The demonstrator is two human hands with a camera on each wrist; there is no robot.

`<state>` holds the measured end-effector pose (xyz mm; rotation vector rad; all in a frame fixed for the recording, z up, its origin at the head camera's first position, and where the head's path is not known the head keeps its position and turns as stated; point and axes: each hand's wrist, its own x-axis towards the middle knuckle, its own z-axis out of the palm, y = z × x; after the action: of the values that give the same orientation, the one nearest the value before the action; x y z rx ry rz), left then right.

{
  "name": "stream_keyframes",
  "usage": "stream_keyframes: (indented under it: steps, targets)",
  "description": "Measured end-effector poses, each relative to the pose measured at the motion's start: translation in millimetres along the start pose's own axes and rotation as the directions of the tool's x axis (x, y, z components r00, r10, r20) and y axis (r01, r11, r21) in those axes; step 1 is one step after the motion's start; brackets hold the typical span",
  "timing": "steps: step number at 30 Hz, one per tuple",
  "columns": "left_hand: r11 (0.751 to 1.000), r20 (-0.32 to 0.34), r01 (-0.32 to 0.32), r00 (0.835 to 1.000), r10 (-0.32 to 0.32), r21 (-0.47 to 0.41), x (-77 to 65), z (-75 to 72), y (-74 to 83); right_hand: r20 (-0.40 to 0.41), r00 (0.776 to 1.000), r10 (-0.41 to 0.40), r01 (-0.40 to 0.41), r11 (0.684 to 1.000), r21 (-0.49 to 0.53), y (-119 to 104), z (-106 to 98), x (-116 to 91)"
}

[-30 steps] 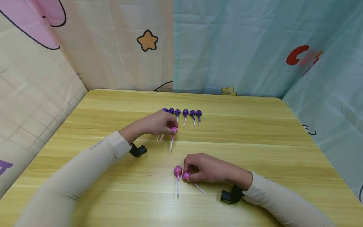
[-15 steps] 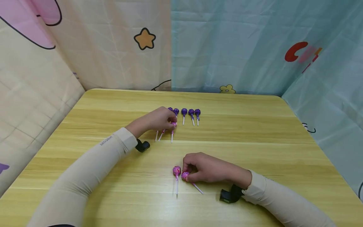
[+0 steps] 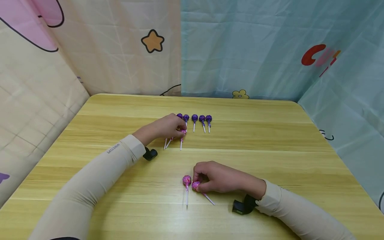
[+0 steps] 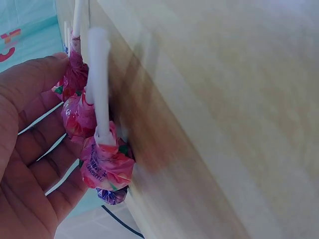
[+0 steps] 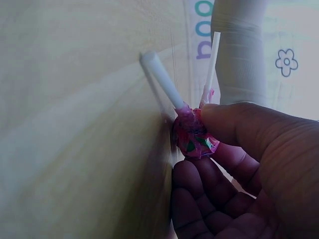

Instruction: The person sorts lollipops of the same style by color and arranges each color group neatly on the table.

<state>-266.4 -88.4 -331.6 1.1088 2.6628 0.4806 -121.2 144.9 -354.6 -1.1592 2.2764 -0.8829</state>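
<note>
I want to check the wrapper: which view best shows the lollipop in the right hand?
The right wrist view: it shows the lollipop close up, with green wrapper markings and stick visible. The head view shows it small, partly covered by the right hand. The left wrist view doesn't show it.

Head view: even light, soft shadows on the table (image 3: 270,140). Left wrist view: nearest lollipop stick (image 4: 100,84) over the table blurred.

Purple lollipops (image 3: 194,118) in line beyond pink lollipops (image 3: 186,180)
</note>
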Motion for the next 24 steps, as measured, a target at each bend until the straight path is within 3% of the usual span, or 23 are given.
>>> stream_keyframes:
  steps: [24]
  targets:
    - [1.000,-0.019,0.005,1.000,-0.005,-0.026,-0.8,0.2,-4.3,0.003,1.000,0.002,-0.002,1.000,-0.003,2.0,-1.0,1.3]
